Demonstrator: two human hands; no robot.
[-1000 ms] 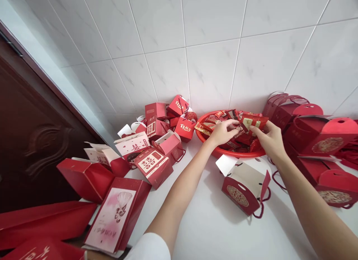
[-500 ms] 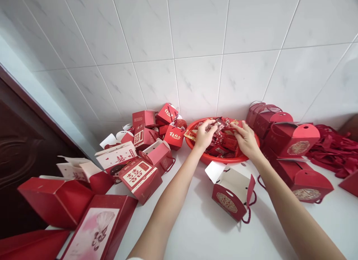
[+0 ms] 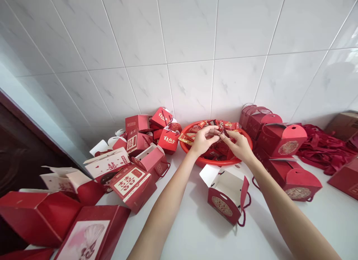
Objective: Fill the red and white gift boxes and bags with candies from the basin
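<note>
A red oval basin (image 3: pixel 215 162) stands by the wall, heaped with shiny red and gold wrapped candies (image 3: pixel 214 153). Over the heap, my left hand (image 3: pixel 205 140) and my right hand (image 3: pixel 237 143) meet with curled fingers. Between their fingertips is a small wrapped candy (image 3: pixel 221 134), partly covered by the fingers. Just in front of the basin sits an open dark red gift box (image 3: pixel 223 207) with a round gold pattern, cord handles and a pale inside. Its flaps are spread, and neither hand touches it.
Red gift boxes with double-happiness print (image 3: pixel 131 183) crowd the left side of the white table (image 3: pixel 192 234). More dark red boxes (image 3: pixel 282 140) are stacked at the right, beside a pile of red ribbon (image 3: pixel 321 150). The tiled wall (image 3: pixel 190 81) rises behind.
My right hand has moved left and my left hand slightly right, so their fingertips now meet over the candies. The view has shifted a little to the right.
</note>
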